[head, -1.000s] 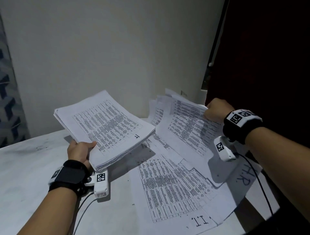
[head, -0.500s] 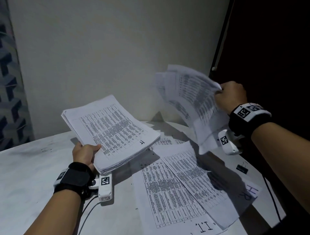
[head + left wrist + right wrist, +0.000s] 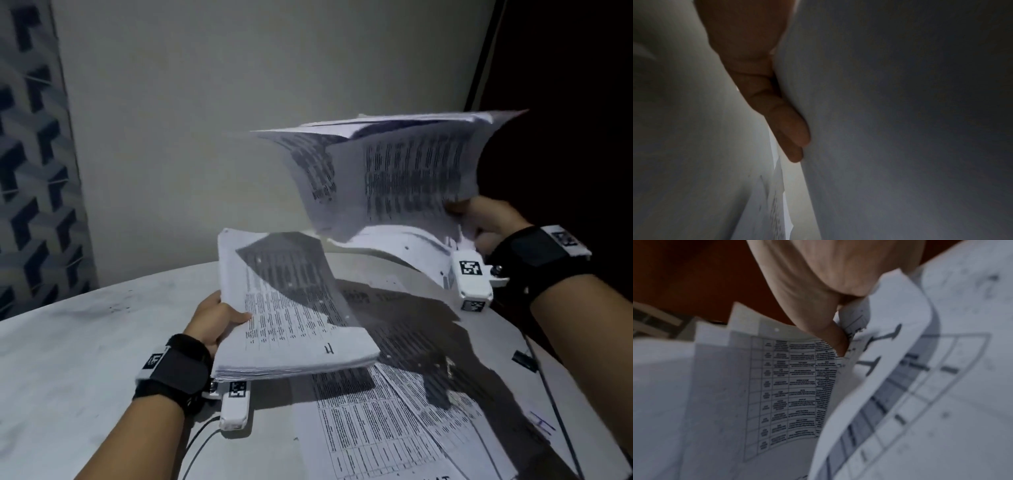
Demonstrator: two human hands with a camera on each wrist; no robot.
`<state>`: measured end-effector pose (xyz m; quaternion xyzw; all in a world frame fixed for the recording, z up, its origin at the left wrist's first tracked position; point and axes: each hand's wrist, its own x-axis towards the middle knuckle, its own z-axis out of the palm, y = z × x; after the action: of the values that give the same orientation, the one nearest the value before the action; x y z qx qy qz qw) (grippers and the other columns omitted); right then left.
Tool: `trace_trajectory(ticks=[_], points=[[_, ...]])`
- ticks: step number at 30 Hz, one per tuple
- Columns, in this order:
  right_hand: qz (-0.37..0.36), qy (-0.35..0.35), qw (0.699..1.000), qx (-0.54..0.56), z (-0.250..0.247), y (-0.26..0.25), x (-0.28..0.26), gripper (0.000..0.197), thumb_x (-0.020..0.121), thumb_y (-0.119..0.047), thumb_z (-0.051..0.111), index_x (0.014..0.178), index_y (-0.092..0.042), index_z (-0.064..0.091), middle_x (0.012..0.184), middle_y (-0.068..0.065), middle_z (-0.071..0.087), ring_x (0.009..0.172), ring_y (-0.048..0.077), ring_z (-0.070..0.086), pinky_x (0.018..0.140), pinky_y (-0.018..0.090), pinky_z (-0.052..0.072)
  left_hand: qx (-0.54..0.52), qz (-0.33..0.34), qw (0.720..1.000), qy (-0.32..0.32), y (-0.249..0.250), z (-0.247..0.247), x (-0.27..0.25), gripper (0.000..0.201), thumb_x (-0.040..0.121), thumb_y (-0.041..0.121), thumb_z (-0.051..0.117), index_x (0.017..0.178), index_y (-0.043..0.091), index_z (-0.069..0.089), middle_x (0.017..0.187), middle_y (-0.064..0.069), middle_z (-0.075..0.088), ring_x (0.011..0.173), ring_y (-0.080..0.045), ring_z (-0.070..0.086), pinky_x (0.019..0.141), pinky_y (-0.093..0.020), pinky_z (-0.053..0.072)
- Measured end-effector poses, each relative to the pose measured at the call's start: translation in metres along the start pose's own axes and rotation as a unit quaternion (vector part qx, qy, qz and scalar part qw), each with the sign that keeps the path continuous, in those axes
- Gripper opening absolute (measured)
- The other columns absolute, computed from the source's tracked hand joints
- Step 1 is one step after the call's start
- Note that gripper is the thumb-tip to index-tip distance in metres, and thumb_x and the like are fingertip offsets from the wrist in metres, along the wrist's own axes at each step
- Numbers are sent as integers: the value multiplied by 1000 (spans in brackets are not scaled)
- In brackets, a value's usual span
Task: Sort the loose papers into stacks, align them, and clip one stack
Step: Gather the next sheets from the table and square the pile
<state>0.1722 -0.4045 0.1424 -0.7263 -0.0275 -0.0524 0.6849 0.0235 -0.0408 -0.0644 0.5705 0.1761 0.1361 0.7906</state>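
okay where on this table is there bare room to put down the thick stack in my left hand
Bare tabletop lies left of your left hand and the thick stack, out to the wall. The right side is crowded: loose sheets cover it, with a binder clip near the right edge.

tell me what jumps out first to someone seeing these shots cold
The loose sheaf of printed sheets fanned out in the air, gripped at its lower right corner by the right hand. Below it to the left, the left hand holds a thick stack just above the round white table. More printed pages lie spread on the table's right side, with a small black binder clip by the edge.
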Motion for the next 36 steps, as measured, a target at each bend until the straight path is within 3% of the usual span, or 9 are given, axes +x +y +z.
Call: trace_trajectory(ticks=[6, 10, 12, 13, 16, 20, 25, 30, 36], points=[[206, -131, 968, -60, 40, 97, -28, 22, 104, -15, 55, 117, -1, 65, 85, 17, 75, 67, 30, 73, 63, 43, 62, 53, -41, 997, -42, -1, 4, 3, 49, 87, -25, 53, 130, -3, 60, 125, -15, 72, 104, -22, 69, 63, -17, 58], [199, -128, 960, -153, 50, 168, -35, 80, 74, -29, 89, 128, 19, 54, 104, 12, 60, 84, 33, 45, 90, 38, 48, 107, -81, 990, -52, 0, 4, -2, 29, 90, -23, 46, 106, -7, 66, 77, -6, 80, 70, -14, 77, 59, -22, 58], [196, -131, 959, -157, 55, 176, -45, 49, 84, -20, 82, 111, 18, 65, 105, 7, 52, 125, 27, 54, 88, 34, 43, 147, -92, 983, -53, -1, 2, -1, 27, 88, -20, 48, 104, -14, 68, 90, -21, 79, 67, -25, 77, 63, -28, 59], [207, -137, 955, -165, 56, 175, -48, 26, 88, -13, 76, 96, 9, 64, 103, 8, 48, 93, 25, 51, 81, 32, 41, 162, -102, 980, -47, -2, 1, 0, 21, 87, -18, 48, 97, -15, 67, 85, -25, 78, 59, -28, 74, 56, -27, 57], [231, -149, 945, -177, 54, 174, -48, 21, 80, 1, 74, 87, 0, 54, 95, 16, 43, 87, 29, 44, 73, 37, 39, 134, -128, 983, -6, -5, 0, 3, 15, 82, -1, 55, 67, 2, 53, 52, -13, 52, 39, -27, 49, 45, -23, 43], [231, -166, 947, -152, 51, 182, -35, 36, 60, -11, 80, 87, -6, 56, 80, 16, 45, 79, 33, 38, 79, 40, 36, 63, -147, 987, -13, -5, 0, 5, 23, 80, 25, 62, 89, 4, 66, 93, -19, 68, 81, -40, 66, 79, -38, 58], [189, -147, 949, -206, 54, 177, -28, 23, 92, 2, 69, 81, -5, 50, 66, 17, 50, 58, 22, 40, 58, 30, 33, 138, -128, 982, -19, -10, 0, 7, 53, 69, 6, 82, 120, -5, 69, 124, -21, 71, 123, -41, 63, 114, -56, 42], [169, -130, 948, -235, 67, 176, -19, 43, 99, -10, 64, 62, -10, 42, 43, 7, 44, 41, 17, 40, 46, 25, 32, 165, -101, 981, -19, -6, 4, 2, 43, 79, -8, 73, 121, -9, 65, 117, -21, 75, 112, -39, 70, 110, -50, 48], [166, -145, 949, -226, 75, 172, -8, 29, 90, -21, 78, 83, -7, 54, 82, 12, 57, 78, 23, 53, 73, 30, 37, 193, -127, 973, 4, -19, -12, 33, 31, 62, 16, 77, 82, 11, 54, 82, -13, 48, 72, -27, 43, 70, -36, 38]])
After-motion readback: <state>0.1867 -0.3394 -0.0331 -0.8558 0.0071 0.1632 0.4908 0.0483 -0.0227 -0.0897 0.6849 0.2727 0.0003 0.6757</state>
